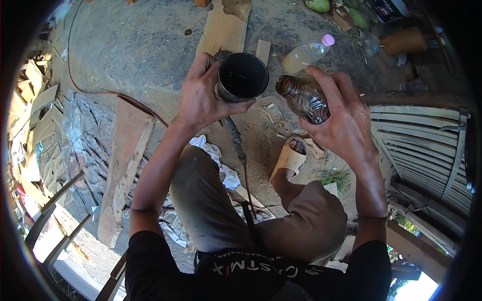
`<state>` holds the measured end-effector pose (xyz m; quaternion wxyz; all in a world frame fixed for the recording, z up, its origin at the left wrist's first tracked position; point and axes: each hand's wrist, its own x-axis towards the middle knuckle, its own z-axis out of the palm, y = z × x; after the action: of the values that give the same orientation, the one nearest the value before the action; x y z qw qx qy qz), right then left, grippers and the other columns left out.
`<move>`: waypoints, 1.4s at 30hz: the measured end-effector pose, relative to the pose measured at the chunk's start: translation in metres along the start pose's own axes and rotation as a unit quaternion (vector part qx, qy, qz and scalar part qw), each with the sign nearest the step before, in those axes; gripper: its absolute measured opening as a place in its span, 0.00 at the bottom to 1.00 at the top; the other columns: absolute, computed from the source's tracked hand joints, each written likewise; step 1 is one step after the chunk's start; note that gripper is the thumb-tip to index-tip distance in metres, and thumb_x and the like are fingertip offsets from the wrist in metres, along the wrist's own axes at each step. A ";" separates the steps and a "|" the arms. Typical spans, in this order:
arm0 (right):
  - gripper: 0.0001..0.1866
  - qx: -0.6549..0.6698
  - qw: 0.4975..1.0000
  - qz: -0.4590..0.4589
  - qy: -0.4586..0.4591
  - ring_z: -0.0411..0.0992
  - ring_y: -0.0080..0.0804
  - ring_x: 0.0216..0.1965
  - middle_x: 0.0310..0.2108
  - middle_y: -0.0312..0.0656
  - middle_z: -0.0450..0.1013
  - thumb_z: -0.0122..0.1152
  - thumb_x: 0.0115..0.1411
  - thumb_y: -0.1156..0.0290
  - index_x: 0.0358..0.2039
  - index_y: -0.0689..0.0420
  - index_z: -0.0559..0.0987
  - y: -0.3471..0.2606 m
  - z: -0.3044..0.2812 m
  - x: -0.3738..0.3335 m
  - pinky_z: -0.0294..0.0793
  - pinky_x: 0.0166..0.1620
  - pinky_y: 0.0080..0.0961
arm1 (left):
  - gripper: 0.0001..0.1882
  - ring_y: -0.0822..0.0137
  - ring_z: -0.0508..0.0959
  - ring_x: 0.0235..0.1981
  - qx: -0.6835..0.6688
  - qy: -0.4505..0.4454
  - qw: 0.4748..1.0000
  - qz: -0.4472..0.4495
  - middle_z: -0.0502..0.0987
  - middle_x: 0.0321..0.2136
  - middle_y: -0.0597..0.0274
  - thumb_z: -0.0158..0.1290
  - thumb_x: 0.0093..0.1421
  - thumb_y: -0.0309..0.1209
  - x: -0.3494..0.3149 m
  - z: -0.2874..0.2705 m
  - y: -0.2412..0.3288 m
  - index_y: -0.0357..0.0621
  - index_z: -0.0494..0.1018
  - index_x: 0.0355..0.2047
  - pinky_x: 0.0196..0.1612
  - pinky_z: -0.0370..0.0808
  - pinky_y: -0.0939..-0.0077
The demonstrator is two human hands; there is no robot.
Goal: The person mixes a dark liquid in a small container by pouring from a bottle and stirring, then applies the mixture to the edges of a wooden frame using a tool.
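Observation:
My left hand (203,95) is closed round a black cup (244,76), its dark open mouth turned up toward me. To the right, my right hand (341,110) grips a brown glass bottle (309,103) that lies tilted, its uncapped neck pointing left toward the cup. A gap separates the neck from the cup's rim. Just beyond the glass bottle lies a clear plastic bottle (304,56) with a pink cap and pale yellowish liquid inside. What the cup and the brown bottle contain is too dark to make out.
A long wooden board (223,27) lies ahead on the dusty ground, with a small wood block (262,51) beside it. A dark spray-gun-like tool (233,135) with a hose is below the cup. Another plank (123,165) lies left; a slatted bench (422,140) stands right.

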<state>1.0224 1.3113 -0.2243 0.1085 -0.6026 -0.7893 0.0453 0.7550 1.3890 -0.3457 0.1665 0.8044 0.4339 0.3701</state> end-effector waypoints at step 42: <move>0.52 -0.213 0.974 -0.060 -0.046 0.74 0.47 0.50 0.51 0.44 0.68 0.83 0.35 0.75 0.65 0.35 0.74 -0.004 -0.032 -0.008 0.81 0.45 0.45 | 0.47 0.50 0.75 0.50 -0.024 -0.068 0.997 0.025 0.69 0.43 0.52 0.76 0.32 0.51 -0.022 0.014 0.036 0.30 0.77 0.48 0.53 0.75 0.53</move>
<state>1.0284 1.3007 -0.1930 -0.0557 -0.5607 -0.8197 -0.1027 0.7786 1.3513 -0.3440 0.2056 0.8341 0.3927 0.3284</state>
